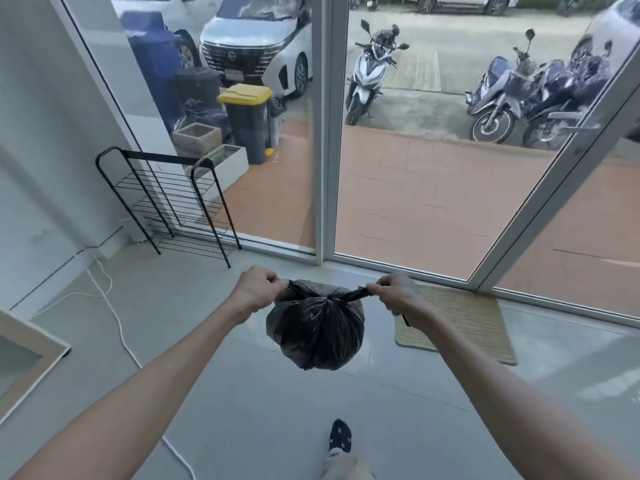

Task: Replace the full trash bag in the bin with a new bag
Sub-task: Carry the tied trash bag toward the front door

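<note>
A full black trash bag (317,336) hangs in the air in front of me, above the grey floor. Its top is gathered into a knot at the middle. My left hand (254,289) grips the left twisted end of the bag's top. My right hand (398,294) grips the right twisted end, and the two ends are pulled apart sideways. No indoor bin and no new bag are in view.
A glass door and window wall (323,133) stand just ahead, with a woven doormat (464,323) at the right. A black wire shoe rack (169,202) stands at the left wall. A white cable (114,306) trails across the floor. Outside stands a yellow-lidded bin (247,123).
</note>
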The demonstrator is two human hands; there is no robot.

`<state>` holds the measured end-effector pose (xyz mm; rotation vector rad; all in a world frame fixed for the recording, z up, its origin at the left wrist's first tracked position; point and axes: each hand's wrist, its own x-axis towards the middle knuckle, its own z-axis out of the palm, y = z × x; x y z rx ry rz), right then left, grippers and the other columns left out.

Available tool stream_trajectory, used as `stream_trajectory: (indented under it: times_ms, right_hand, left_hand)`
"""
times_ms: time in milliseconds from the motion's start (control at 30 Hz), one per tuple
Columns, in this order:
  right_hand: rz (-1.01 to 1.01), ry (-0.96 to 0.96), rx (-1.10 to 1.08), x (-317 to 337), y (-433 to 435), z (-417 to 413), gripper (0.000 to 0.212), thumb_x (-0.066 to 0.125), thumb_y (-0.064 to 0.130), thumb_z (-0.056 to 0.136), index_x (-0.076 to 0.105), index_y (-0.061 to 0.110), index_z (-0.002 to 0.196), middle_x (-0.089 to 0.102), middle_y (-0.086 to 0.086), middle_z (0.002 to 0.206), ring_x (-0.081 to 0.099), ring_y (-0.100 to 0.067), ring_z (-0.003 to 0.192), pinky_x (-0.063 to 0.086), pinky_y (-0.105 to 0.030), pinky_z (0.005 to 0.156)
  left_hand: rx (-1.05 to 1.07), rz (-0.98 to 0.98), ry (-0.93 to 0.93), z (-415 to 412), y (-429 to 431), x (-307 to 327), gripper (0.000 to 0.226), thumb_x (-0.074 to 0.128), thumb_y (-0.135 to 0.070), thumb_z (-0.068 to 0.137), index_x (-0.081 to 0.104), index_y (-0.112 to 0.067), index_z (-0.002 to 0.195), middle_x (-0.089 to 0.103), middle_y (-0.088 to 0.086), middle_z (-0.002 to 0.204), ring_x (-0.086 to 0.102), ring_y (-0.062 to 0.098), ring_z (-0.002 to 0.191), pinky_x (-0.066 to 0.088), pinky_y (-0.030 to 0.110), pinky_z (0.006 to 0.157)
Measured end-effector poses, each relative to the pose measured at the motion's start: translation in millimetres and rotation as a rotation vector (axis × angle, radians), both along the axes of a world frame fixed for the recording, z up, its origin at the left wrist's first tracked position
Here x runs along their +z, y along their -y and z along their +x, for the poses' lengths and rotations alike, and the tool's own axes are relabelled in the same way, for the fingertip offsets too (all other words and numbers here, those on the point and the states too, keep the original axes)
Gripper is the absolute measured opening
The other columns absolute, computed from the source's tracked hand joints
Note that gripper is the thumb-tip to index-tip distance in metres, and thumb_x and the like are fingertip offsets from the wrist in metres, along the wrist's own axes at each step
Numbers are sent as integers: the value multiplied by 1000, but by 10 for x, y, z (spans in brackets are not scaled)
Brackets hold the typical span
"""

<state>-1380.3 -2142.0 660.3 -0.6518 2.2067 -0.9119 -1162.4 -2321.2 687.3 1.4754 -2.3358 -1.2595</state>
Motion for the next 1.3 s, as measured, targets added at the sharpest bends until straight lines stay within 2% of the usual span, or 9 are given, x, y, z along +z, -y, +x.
stream_trajectory:
  times_ms: [167,300,467,600,767,867,1000,1133,1300]
  right_hand:
    - [36,71,3,-191,848,-596,24,64,29,93,73,9,83,51,-5,65,43,-21,59,31,-31,49]
    - [87,91,31,-329,1475,-936,23,61,28,95,72,10,87,55,-5,66,47,-19,58,37,-29,48]
    - [124,133,-22,-567,2186,-1299,22,53,15,95,74,8,93,66,-7,72,58,-17,58,50,-25,49]
    - [147,155,-63,-811,2712,-1545,28,46,8,93,74,10,96,74,-14,83,61,-17,62,53,-25,52]
    - [160,234,-158,-1195,3296,-1782,32,42,0,93,69,10,106,76,-10,86,64,-19,68,58,-32,63]
    - [151,275,-231,-1574,3621,-1946,28,45,2,95,66,11,112,76,-7,88,66,-19,70,59,-33,65]
    - [203,306,-302,-2110,3919,-2184,15,55,9,97,67,7,107,78,-9,90,67,-19,67,58,-26,55]
    - [258,300,-351,-2835,4226,-2492,15,59,12,96,70,3,93,77,-10,84,67,-19,61,63,-38,66]
    - [276,272,-397,-3862,4641,-2860,18,60,19,96,70,6,87,74,-7,73,60,-15,54,52,-27,50]
  left_hand:
    - [28,-18,59,-586,812,-208,31,65,-28,91,67,-4,71,61,5,66,46,19,51,38,24,45]
    - [87,9,84,-964,1358,-464,35,65,-35,91,69,-4,77,75,11,81,53,22,56,42,26,49]
    - [80,38,94,-1455,2064,-798,39,64,-34,92,68,3,79,67,13,75,51,23,57,41,28,53]
    - [48,110,95,-1799,2653,-1105,35,61,-30,94,68,1,80,68,10,75,52,22,52,42,25,46]
    - [-25,255,123,-2177,3347,-1490,26,57,-19,95,68,0,81,61,7,64,50,20,46,44,26,46]
    - [-74,324,155,-2408,3726,-1861,25,52,-12,96,65,-1,77,56,7,60,52,19,46,45,25,46]
    - [-22,404,175,-2654,4091,-2411,24,54,-8,95,70,5,84,60,10,62,57,21,46,49,27,47]
    - [65,345,196,-2971,4363,-3135,24,61,-16,92,72,1,80,63,9,57,59,22,44,54,30,47]
    - [89,261,257,-3377,4660,-4148,32,63,-30,90,66,-6,69,66,5,54,63,22,42,64,45,62]
